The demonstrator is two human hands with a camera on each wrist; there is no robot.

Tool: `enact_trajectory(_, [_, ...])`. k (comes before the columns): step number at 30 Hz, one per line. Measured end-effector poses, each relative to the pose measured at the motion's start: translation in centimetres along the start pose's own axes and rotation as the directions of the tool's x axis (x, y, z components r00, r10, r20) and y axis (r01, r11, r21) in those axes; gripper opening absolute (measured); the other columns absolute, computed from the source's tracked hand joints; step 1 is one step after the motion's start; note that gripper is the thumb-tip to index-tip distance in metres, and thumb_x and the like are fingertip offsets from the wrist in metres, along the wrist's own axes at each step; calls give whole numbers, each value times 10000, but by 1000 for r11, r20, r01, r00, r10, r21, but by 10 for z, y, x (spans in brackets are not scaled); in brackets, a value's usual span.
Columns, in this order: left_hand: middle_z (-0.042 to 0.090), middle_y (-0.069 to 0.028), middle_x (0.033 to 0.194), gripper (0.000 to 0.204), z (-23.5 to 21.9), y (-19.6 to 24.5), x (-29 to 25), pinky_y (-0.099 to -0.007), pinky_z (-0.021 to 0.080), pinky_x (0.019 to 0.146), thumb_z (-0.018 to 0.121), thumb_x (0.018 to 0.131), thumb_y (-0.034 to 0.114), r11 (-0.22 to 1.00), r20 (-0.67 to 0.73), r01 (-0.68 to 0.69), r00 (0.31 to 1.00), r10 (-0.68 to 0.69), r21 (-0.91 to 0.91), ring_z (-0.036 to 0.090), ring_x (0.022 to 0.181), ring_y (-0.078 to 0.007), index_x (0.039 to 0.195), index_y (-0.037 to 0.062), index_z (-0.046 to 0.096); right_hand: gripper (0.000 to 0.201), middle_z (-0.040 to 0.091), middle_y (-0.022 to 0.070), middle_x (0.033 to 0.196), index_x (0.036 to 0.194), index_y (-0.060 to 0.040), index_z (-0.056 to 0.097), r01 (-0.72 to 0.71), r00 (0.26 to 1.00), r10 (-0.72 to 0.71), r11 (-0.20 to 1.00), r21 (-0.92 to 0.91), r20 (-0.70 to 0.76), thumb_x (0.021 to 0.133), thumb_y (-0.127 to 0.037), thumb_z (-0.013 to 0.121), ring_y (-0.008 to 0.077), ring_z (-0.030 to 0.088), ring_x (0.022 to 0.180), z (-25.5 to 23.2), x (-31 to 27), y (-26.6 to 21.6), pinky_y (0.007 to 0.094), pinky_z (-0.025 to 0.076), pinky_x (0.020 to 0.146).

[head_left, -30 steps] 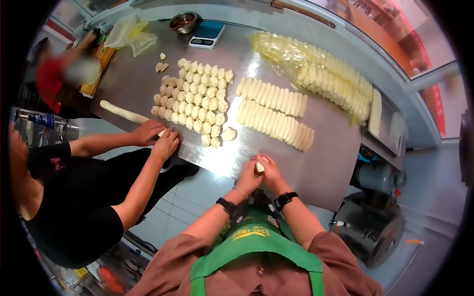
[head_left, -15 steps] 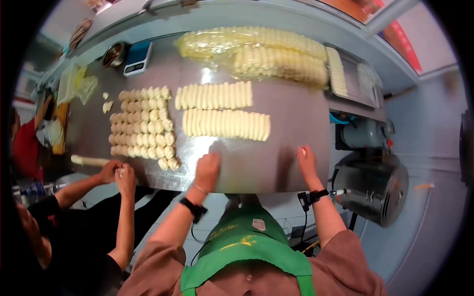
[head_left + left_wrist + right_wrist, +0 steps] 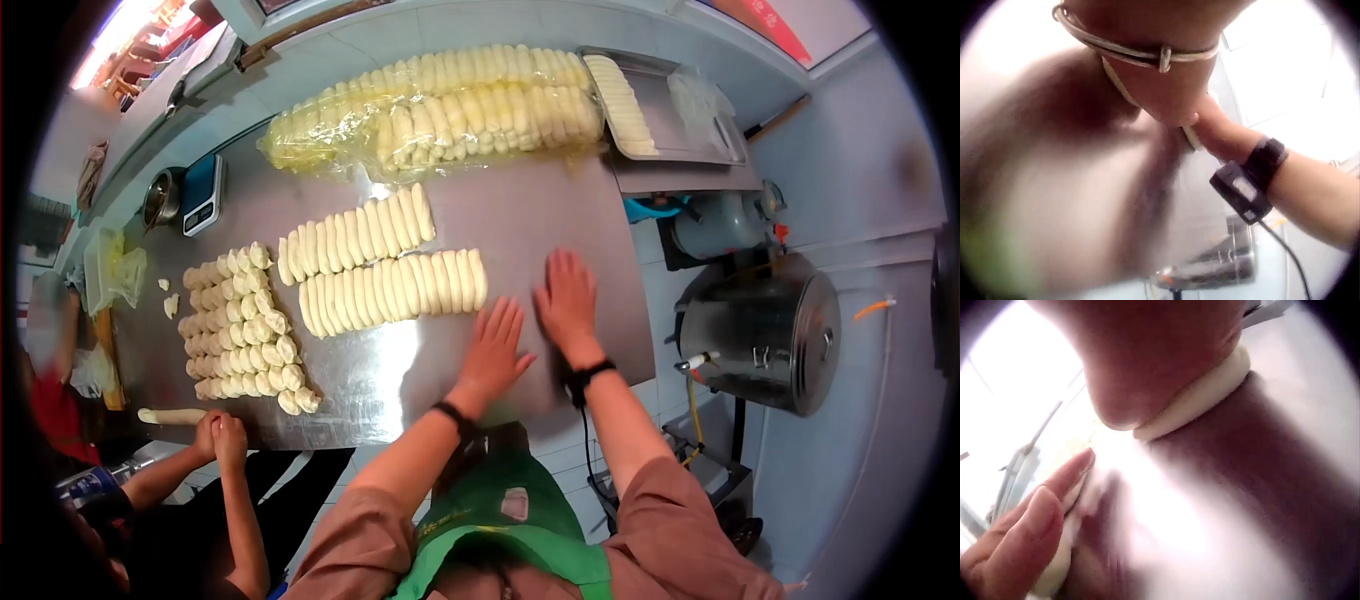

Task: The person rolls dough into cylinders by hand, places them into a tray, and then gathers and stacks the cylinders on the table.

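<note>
While the left hand [image 3: 492, 350] and the right hand [image 3: 570, 300] lie flat, a dough piece [image 3: 1200, 397] peeps out

As I look on, both hands have their fingers straight and thumbs held out, pinching nothing. That piece lies under the right palm, one rounded end showing; a second piece [image 3: 1057, 572] shows beneath the left hand, both on the steel table [image 3: 580, 215]. How much more the palms cover, I can't tell.

If one palm leaned harder than the other, I'd expect its piece to thin unevenly. A careless swing of the left hand could knock the lower row of sticks [image 3: 395, 293], whose end is near, into the upper row [image 3: 355, 235] just behind. Off to the left, past the block of lumps [image 3: 262, 357], a companion's hands [image 3: 230, 440] sit close together at the end of a dough rope [image 3: 170, 416]; what they hold is hidden. At the back, the yellowish plastic bag [image 3: 330, 120] over more sticks [image 3: 450, 120] might drag some along if tugged.

Of writing, I can read none. Nearest, the green apron [image 3: 560, 562] carries faint print and a pale patch [image 3: 515, 503], both too blurred. Beyond, the steel pot [image 3: 745, 330] has markings I can't make out, the scale [image 3: 203, 190] gives no figure I can see, and white characters on the red banner [image 3: 775, 28] are too small.
</note>
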State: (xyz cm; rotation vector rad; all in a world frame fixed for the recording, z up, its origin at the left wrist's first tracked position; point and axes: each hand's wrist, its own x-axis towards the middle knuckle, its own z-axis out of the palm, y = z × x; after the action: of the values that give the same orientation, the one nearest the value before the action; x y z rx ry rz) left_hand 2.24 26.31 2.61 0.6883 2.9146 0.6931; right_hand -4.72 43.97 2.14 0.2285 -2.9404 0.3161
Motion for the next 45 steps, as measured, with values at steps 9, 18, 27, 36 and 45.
enact_trajectory(9, [357,-165,1607,828,4,9,-57,-499,188,1248,664,897,462,989,161,-64,986,43,130,286,1512,-322,1516,-13,386,606,490,138,1513,1450,-40,495,23,999,-24,1000,11,43,938,-342,612,316,417,1425,-7,-65,9,526,273,1180])
enact_trajectory(18, [322,-158,1630,837,-8,33,-100,-513,169,1247,649,903,480,998,281,-51,959,39,38,257,1525,-332,1532,3,370,641,459,89,1547,1468,-107,496,104,979,-109,994,38,174,909,-374,660,281,385,1453,-32,-144,0,514,276,1180])
enact_trajectory(27, [332,-160,1620,808,-2,8,43,-506,168,1249,637,916,463,992,-29,-21,999,24,126,260,1522,-309,1534,18,370,627,465,120,1541,1453,-65,498,-35,994,28,998,-58,-109,930,-380,638,307,381,1453,20,32,38,517,285,1174])
enact_trajectory(36, [302,-175,1636,882,1,34,-89,-511,168,1248,673,875,494,999,281,-35,959,27,26,258,1520,-344,1540,8,357,607,479,119,1524,1457,-62,497,45,976,-57,997,61,210,939,-348,632,311,371,1457,-33,-121,16,512,275,1174])
enact_trajectory(45, [347,-181,1608,768,0,25,-42,-508,203,1237,672,904,329,998,62,58,996,-61,39,285,1510,-352,1521,-13,368,540,486,127,1506,1438,-78,514,91,994,-93,996,25,54,951,-279,629,317,378,1445,-19,-68,21,521,309,1143])
